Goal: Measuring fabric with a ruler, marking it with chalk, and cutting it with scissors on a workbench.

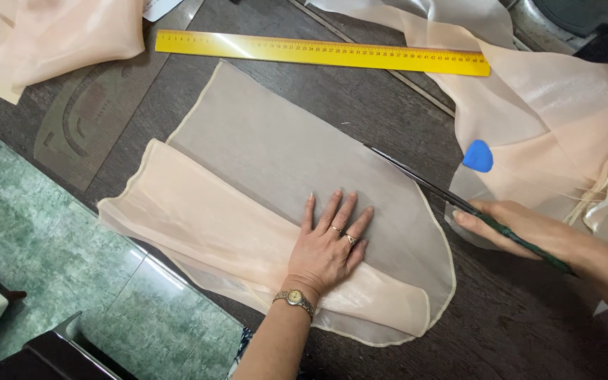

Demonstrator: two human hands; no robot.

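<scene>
A sheer peach fabric piece [262,162] lies spread on the dark wooden table [501,331], partly folded over at its near side. My left hand [328,246] presses flat on it with fingers spread; it wears rings and a wristwatch. My right hand [522,229] grips long scissors [423,184] with dark handles. The blades point up-left and meet the fabric's right edge.
A yellow ruler [321,51] lies across the far side of the table. A blue tailor's chalk [478,156] rests on more peach fabric [564,112] at the right. A clear curve template [86,119] and another fabric heap [58,35] are at the left. Green tiled floor [51,246] shows below the table edge.
</scene>
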